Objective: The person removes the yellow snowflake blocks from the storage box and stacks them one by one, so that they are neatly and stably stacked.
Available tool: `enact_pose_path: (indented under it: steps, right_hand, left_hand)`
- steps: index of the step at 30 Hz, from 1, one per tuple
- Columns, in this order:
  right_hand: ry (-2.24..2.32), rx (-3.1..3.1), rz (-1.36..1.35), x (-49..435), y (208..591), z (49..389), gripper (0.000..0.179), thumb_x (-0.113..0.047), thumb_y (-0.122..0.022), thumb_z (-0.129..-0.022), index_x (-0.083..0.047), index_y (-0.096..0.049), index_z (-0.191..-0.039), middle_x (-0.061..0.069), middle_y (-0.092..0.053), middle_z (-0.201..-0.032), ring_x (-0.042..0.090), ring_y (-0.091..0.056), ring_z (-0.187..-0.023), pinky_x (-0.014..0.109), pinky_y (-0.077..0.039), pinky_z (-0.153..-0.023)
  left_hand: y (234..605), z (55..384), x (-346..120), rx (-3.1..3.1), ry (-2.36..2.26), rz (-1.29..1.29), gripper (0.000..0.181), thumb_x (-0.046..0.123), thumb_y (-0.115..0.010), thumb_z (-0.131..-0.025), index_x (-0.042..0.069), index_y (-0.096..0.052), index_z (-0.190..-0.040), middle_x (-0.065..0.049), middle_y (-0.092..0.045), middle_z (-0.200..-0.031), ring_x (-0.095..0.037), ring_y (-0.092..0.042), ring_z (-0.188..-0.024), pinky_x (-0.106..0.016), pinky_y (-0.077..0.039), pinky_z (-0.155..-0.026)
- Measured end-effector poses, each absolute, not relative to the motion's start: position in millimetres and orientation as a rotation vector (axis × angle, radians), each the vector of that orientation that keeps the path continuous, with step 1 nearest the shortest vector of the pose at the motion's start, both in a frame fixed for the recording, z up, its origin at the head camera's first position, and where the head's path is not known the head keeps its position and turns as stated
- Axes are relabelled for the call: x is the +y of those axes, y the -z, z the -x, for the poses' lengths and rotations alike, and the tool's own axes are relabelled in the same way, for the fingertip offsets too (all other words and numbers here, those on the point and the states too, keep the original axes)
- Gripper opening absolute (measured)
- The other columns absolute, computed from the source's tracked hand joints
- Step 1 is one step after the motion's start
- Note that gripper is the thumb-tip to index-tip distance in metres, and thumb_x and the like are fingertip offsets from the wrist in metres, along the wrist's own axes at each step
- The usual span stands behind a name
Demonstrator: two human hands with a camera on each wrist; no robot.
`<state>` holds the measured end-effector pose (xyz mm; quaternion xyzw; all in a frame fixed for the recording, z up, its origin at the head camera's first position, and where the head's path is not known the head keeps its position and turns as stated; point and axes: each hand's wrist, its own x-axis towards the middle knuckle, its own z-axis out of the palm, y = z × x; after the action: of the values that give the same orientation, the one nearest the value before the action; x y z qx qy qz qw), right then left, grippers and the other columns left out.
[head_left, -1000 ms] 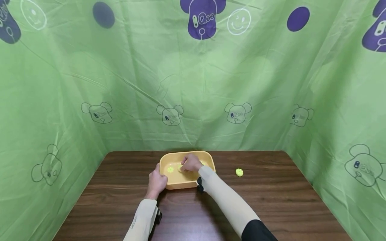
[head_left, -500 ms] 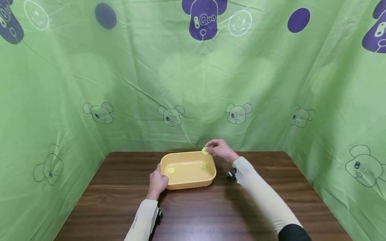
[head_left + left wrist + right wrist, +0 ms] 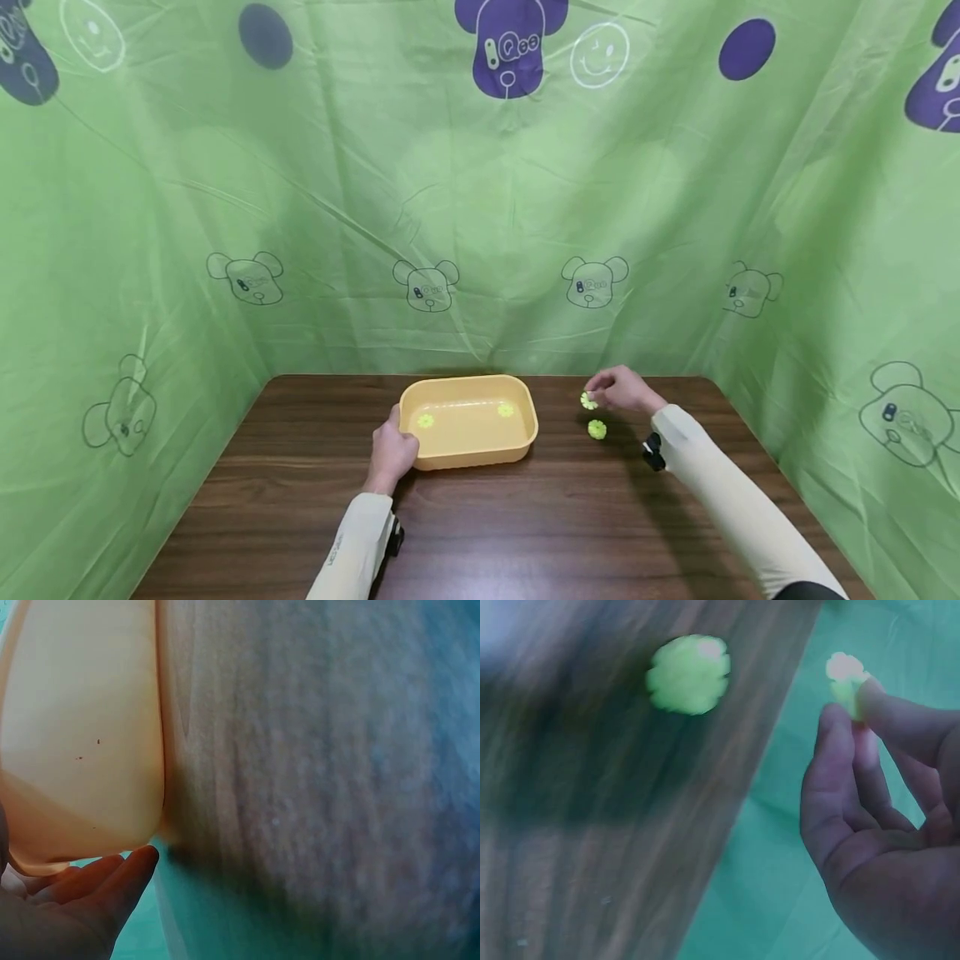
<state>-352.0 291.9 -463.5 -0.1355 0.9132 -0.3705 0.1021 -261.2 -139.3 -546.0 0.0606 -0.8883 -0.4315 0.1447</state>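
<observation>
A yellow plastic tub point(image 3: 472, 459) sits toward the back of the table. My left hand point(image 3: 393, 450) grips its left end, thumb over the rim; the left wrist view shows fingers point(image 3: 135, 877) against the outside of the wall. Inside the tub lie two yellow-green flower-shaped pieces, a left one point(image 3: 425, 422) and a right one point(image 3: 506, 410). Off to the right, my right hand point(image 3: 622, 389) pinches another flower-shaped piece point(image 3: 845, 669) between thumb and fingertips, above the table. Close by, one more flower-shaped piece point(image 3: 690, 675) rests on the wood.
The dark wooden table point(image 3: 480, 533) runs back to a green printed curtain point(image 3: 480, 333), which also encloses both sides. The tub's far side is near the table's back edge.
My right hand has lifted a flower-shaped piece out of the tub and carried it right, beyond the tub's right end. My left hand stays on the tub.
</observation>
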Motion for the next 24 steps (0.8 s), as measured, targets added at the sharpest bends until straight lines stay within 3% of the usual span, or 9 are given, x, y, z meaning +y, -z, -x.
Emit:
enact_pose_path:
  steps: [9,16,24]
  right_hand:
    - [1.177,2.569,0.379,316.4,494.6,345.3,0.016,-0.002,-0.068,-0.092,0.009,-0.069,-0.104,0.015,-0.07,-0.082,0.017,-0.062,-0.07,0.03,-0.051,-0.06]
    - [1.206,2.562,0.318,316.8,509.6,339.8,0.016,-0.004,-0.069,-0.092,0.008,-0.07,-0.103,0.004,-0.066,-0.077,0.013,-0.056,-0.068,0.026,-0.047,-0.057]
    - [1.195,2.641,0.228,315.4,517.1,340.6,0.015,-0.007,-0.071,-0.091,0.004,-0.073,-0.1,0.004,-0.068,-0.077,0.014,-0.056,-0.069,0.028,-0.046,-0.059]
  left_hand:
    - [544.5,261.2,-138.7,-2.572,1.265,-0.19,0.073,0.0,-0.048,-0.081,-0.005,-0.038,-0.152,-0.035,-0.059,-0.134,-0.043,-0.061,-0.119,-0.054,-0.051,-0.097]
    - [543.8,260.1,-138.9,-2.571,1.248,-0.18,0.072,-0.002,-0.049,-0.079,-0.006,-0.041,-0.15,-0.036,-0.06,-0.13,-0.045,-0.062,-0.116,-0.055,-0.051,-0.095]
    - [543.7,261.0,-139.3,-2.576,1.258,-0.195,0.073,0.0,-0.047,-0.08,-0.006,-0.037,-0.152,-0.035,-0.06,-0.131,-0.041,-0.062,-0.114,-0.054,-0.051,-0.095]
